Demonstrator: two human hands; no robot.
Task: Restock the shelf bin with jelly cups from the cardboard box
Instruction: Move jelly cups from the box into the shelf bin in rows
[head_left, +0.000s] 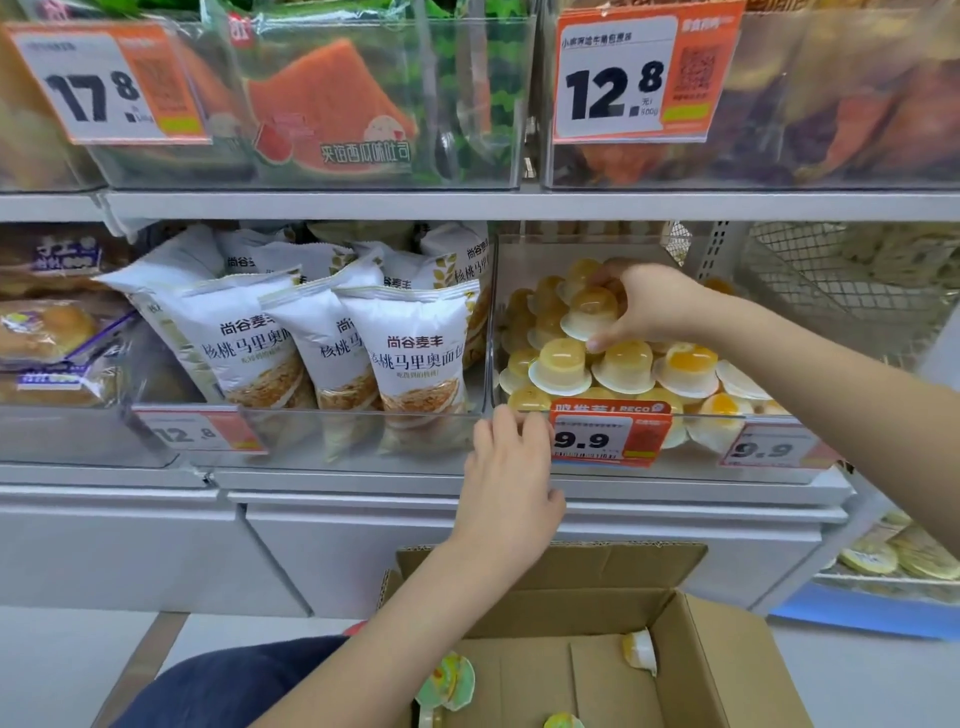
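The right hand (652, 306) grips a jelly cup (592, 316) above the cups stacked in the clear bin (675, 462). The left hand (511, 478) rests its curled fingers on the bin's front rim, holding nothing; the cardboard box (727, 649) sits below it.

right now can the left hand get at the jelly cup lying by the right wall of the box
Probably yes: the left hand rests on the bin's front edge, the cardboard box below is open, and nothing covers the jelly cup.
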